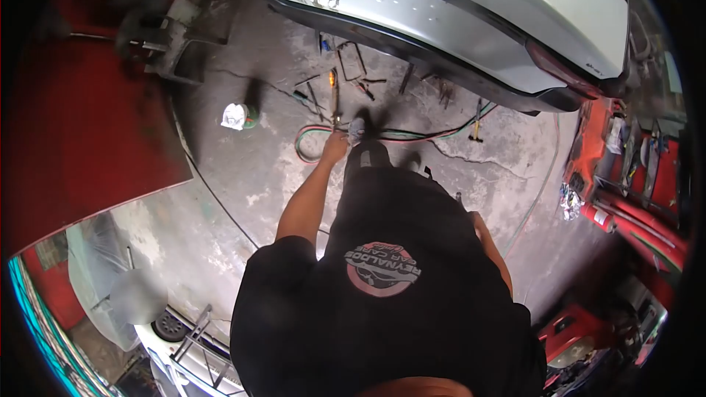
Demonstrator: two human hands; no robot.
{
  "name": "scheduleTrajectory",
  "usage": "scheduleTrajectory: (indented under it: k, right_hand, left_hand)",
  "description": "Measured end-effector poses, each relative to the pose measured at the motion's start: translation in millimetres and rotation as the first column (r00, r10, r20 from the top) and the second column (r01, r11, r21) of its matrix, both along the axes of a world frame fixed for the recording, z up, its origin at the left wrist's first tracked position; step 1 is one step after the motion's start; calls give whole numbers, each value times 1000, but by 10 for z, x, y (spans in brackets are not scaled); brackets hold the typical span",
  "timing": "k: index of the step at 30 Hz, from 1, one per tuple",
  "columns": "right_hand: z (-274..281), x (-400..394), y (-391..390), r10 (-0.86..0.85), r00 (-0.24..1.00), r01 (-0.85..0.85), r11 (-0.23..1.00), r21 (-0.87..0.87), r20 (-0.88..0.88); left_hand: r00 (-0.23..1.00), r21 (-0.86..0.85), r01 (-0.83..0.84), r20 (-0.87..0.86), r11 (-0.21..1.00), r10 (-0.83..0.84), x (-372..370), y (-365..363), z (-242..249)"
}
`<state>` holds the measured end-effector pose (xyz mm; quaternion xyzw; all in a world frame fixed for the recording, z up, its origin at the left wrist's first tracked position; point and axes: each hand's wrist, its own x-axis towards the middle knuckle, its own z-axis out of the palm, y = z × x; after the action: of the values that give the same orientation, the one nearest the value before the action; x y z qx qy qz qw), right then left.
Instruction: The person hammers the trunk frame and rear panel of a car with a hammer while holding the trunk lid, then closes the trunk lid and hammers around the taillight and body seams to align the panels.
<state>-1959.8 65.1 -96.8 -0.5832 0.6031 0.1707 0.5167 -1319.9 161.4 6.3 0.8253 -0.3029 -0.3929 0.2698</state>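
Note:
My left hand [336,147] reaches down in front of me, fingers closed around the near end of a long narrow tool with an orange-yellow end [333,88]; its exact kind does not show. Beside that hand, red and green hoses [303,148] loop on the floor and run toward the car. My right hand [476,222] is at my right side, its fingers largely hidden by my body. A small dark object [459,197] shows close to it. My shoe [356,129] stands right of my left hand.
A silver car's rear bumper [412,22] spans the far side. Several hand tools [360,88], with a hammer [476,131], lie before it. A white-topped container [237,116] stands left, near a red panel [95,140]. A tool cart [588,147] stands right.

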Motion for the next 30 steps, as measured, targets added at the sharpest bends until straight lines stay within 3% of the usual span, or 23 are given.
scheduleTrajectory:
  k: [2,4,5,8,10,14,16,17,19,20,21,23,24,26,28,29,30]
  right_hand:
    - [637,394,-53,51,998,-50,998,37,-27]
    - [1466,941,-156,116,989,-109,991,79,-88]
    - [1539,1031,-155,134,987,-130,990,60,-82]
    - [1380,1197,-246,173,977,-149,973,178,-122]
    - [1276,1325,-342,234,962,-199,955,220,-143]
    - [1086,1534,-419,325,944,-325,946,10,-47]
    - [913,1523,-405,393,919,-388,913,-129,19]
    - [1066,1644,-394,345,939,-344,938,-36,4]
    - [1251,1810,-314,385,923,-385,922,-33,-3]
    - [1282,1840,-230,491,871,-491,860,-139,-36]
    - [1307,1877,-128,588,805,-589,774,-235,-80]
    - [1501,2032,135,566,819,-574,806,-147,-93]
    - [1941,2299,283,688,725,-681,711,-175,-30]
    - [1961,2396,640,690,719,-695,714,-85,-84]
    - [1599,2119,1057,751,643,-766,631,-121,-151]
    - [1414,2058,1208,760,612,-783,621,-36,-217]
    - [1697,2274,1327,833,538,-843,529,-98,-132]
  left_hand:
    - [996,-3,-57,-69,998,57,-126,151,-164]
    - [998,45,69,-1,997,-69,-379,304,32]
    - [991,72,130,29,989,-132,-523,381,171]
    - [987,151,99,109,984,-116,-932,668,454]
    - [986,114,117,106,987,-129,-1018,928,443]
    - [999,198,50,9,979,-53,-1032,1235,455]
    - [987,180,139,49,974,-150,-1001,1669,-244]
    - [978,168,183,67,969,-196,-1042,1810,-534]
    - [1000,191,11,-2,981,-11,-1143,1755,-223]
    - [985,178,-103,-119,979,125,-1222,1885,-420]
    - [979,181,-135,-126,974,159,-1331,1914,-380]
    - [964,193,-199,-137,961,227,-1461,2016,-164]
    - [959,195,-212,-148,958,243,-1573,2165,-294]
    - [974,180,-153,-139,972,179,-1828,2525,-532]
    - [972,189,-203,-77,961,221,-2019,2868,-398]
    - [982,183,-154,-77,971,170,-2118,3117,-492]
    - [977,254,-122,-137,959,161,-2253,3394,-631]
